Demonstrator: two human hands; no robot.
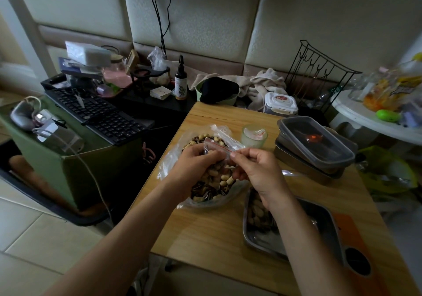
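A small clear zip bag [219,146] with a red seal strip is held over a large open plastic bag of mixed peanuts and striped seeds [205,193] on the wooden table [217,231]. My left hand [196,161] grips the small bag's left side, fingers curled round it. My right hand [255,168] pinches the bag's red-strip edge between thumb and fingers. A steel tray [319,218] with some nuts lies under my right forearm.
A pale green cup [254,136] stands behind the bags. Stacked lidded containers [317,145] sit at the table's right. A black keyboard [98,113] lies on a green box to the left. Clutter, a bottle [181,79] and cloths fill the back.
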